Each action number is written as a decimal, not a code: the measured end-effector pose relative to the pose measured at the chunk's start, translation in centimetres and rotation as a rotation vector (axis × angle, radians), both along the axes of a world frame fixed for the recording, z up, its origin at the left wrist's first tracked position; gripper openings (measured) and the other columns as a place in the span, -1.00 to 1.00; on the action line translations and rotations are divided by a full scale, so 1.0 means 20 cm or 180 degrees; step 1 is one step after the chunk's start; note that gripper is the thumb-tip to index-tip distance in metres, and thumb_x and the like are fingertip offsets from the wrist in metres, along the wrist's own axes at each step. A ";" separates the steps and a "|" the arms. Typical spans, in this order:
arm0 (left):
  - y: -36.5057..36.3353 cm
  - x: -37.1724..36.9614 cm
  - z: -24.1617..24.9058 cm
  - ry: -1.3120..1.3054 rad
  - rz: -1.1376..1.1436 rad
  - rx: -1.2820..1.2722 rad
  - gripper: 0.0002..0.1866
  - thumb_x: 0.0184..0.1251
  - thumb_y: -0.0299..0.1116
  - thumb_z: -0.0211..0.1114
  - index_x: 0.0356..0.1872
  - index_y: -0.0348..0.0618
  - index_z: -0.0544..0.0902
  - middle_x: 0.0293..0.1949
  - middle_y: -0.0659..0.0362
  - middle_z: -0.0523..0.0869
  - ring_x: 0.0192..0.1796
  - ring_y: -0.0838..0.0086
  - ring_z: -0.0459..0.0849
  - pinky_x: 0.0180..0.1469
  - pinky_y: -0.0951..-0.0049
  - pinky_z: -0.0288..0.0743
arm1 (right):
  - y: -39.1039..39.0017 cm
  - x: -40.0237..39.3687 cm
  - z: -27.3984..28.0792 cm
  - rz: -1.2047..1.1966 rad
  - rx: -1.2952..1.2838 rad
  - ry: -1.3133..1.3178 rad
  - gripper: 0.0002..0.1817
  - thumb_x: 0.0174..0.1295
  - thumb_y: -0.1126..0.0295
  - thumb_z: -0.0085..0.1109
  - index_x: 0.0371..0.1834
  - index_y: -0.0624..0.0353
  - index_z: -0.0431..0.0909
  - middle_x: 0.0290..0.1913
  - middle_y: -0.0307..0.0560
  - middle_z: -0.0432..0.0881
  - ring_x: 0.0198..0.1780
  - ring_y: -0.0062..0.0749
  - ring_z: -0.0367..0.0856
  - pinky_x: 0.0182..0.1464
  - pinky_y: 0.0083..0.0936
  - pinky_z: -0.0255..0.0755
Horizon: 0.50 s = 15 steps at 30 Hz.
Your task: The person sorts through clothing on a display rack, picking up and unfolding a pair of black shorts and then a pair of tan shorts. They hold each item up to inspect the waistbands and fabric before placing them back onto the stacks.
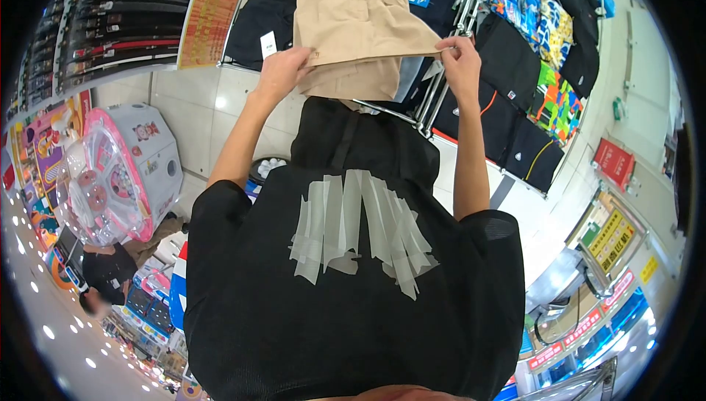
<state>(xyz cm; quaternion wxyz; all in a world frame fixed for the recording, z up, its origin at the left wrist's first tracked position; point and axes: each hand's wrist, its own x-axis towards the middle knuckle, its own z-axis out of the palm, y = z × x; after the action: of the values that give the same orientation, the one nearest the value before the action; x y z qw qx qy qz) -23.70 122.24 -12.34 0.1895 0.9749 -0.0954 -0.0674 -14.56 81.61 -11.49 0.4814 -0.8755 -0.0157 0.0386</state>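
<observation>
Tan shorts (353, 11) are spread at the top centre, an orange tag near their upper edge. My left hand (287, 70) pinches the lower left corner of the tan cloth, and my right hand (461, 62) pinches the lower right corner. The hem is stretched nearly straight between them. Below that hem hangs another part of tan cloth (353, 81); whether it belongs to the same shorts I cannot tell. Dark folded clothes lie behind and beside the shorts, one with a white tag (268, 44) left of them.
Metal rack bars (441, 84) run beside the shorts. Black garments (507, 55) and bright patterned ones (557, 103) lie right. Belts (125, 26) hang upper left near an orange sign (209, 15). A pink-and-white machine (121, 173) and another person (110, 265) are left.
</observation>
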 end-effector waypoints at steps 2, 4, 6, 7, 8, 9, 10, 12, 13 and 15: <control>-0.01 -0.02 -0.01 0.0021 0.0084 -0.0041 -0.89 0.45 -0.33 0.40 -0.13 -0.08 0.78 -0.25 0.01 0.79 -0.14 -0.06 0.82 -0.15 -0.04 0.66 | -0.06 0.01 -0.03 0.0350 -0.0467 -0.0121 -0.88 0.37 0.57 0.24 -0.15 0.25 0.77 -0.18 0.13 0.64 -0.10 -0.06 0.82 -0.02 -0.22 0.63; -0.03 -0.06 -0.08 -0.0234 0.0307 -0.0187 -0.84 0.48 -0.27 0.38 -0.16 -0.11 0.80 -0.27 -0.01 0.82 -0.15 -0.07 0.83 -0.14 -0.05 0.66 | -0.11 0.00 -0.05 0.0686 -0.0701 -0.0145 -0.87 0.36 0.56 0.23 -0.12 0.21 0.75 -0.15 0.17 0.64 -0.03 0.07 0.77 0.04 -0.12 0.62; -0.04 -0.08 -0.13 0.0004 0.0745 -0.0325 -0.80 0.49 -0.23 0.35 -0.19 -0.12 0.80 -0.27 -0.03 0.84 -0.15 -0.08 0.83 -0.12 -0.06 0.67 | -0.13 -0.03 -0.07 0.0949 -0.0842 -0.0065 -0.85 0.36 0.56 0.21 -0.10 0.18 0.74 -0.11 0.18 0.64 0.01 0.15 0.74 0.08 -0.04 0.61; -0.04 -0.09 -0.16 0.0122 0.0971 -0.0391 -0.78 0.50 -0.21 0.33 -0.21 -0.13 0.81 -0.26 -0.04 0.85 -0.15 -0.08 0.84 -0.12 -0.07 0.67 | -0.13 -0.05 -0.08 0.1046 -0.0867 0.0029 -0.84 0.37 0.57 0.20 -0.09 0.17 0.73 -0.08 0.19 0.65 0.02 0.17 0.74 0.10 -0.02 0.61; -0.05 -0.10 -0.20 0.0388 0.1196 -0.0648 -0.77 0.50 -0.21 0.32 -0.21 -0.14 0.81 -0.28 -0.04 0.86 -0.15 -0.08 0.84 -0.11 -0.07 0.68 | -0.13 -0.07 -0.09 0.1149 -0.0888 0.0128 -0.83 0.37 0.57 0.19 -0.08 0.16 0.72 -0.05 0.19 0.65 0.03 0.20 0.73 0.11 0.01 0.61; -0.05 -0.10 -0.24 0.0655 0.1420 -0.0907 -0.76 0.49 -0.20 0.32 -0.21 -0.14 0.81 -0.31 -0.04 0.86 -0.15 -0.08 0.84 -0.11 -0.07 0.68 | -0.12 -0.08 -0.12 0.1081 -0.1063 0.0065 -0.82 0.37 0.56 0.19 -0.05 0.13 0.73 0.01 0.19 0.65 0.02 0.20 0.73 0.12 0.00 0.62; -0.06 -0.10 -0.27 0.0919 0.1639 -0.1170 -0.75 0.49 -0.20 0.31 -0.22 -0.14 0.82 -0.33 -0.04 0.86 -0.15 -0.09 0.85 -0.10 -0.08 0.68 | -0.10 -0.09 -0.14 0.0806 -0.0949 -0.0074 -0.82 0.37 0.55 0.20 -0.05 0.13 0.73 0.01 0.19 0.65 0.02 0.21 0.73 0.11 0.00 0.62; -0.09 -0.12 -0.33 0.0779 0.1771 -0.1065 -0.77 0.48 -0.22 0.31 -0.23 -0.17 0.78 -0.38 -0.01 0.85 -0.20 -0.07 0.86 -0.10 -0.06 0.68 | -0.06 -0.12 -0.18 0.0261 -0.0728 -0.0344 -0.83 0.36 0.54 0.21 -0.06 0.14 0.73 0.01 0.20 0.64 0.02 0.22 0.72 0.11 -0.01 0.62; -0.09 -0.13 -0.35 0.0702 0.1838 -0.1009 -0.77 0.47 -0.23 0.31 -0.23 -0.19 0.77 -0.40 0.01 0.85 -0.23 -0.06 0.86 -0.11 -0.06 0.68 | -0.08 -0.12 -0.31 0.0109 -0.0700 -0.0581 -0.84 0.39 0.53 0.22 -0.04 0.14 0.73 -0.02 0.12 0.65 -0.08 0.05 0.80 0.03 -0.14 0.68; -0.09 -0.15 -0.38 0.0376 0.1806 -0.0787 -0.79 0.48 -0.25 0.32 -0.23 -0.20 0.71 -0.43 0.03 0.85 -0.30 0.02 0.87 -0.13 -0.02 0.68 | -0.06 -0.15 -0.37 -0.0348 0.0025 -0.0014 -0.86 0.44 0.51 0.23 -0.03 0.15 0.73 -0.04 0.06 0.70 -0.12 -0.13 0.84 0.00 -0.26 0.70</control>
<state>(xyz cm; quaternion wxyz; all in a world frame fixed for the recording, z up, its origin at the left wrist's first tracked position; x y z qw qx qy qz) -26.73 120.37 -19.97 0.3230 0.9266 0.1842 -0.0564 -17.51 80.45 -18.94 0.4861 -0.8733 0.0310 0.0103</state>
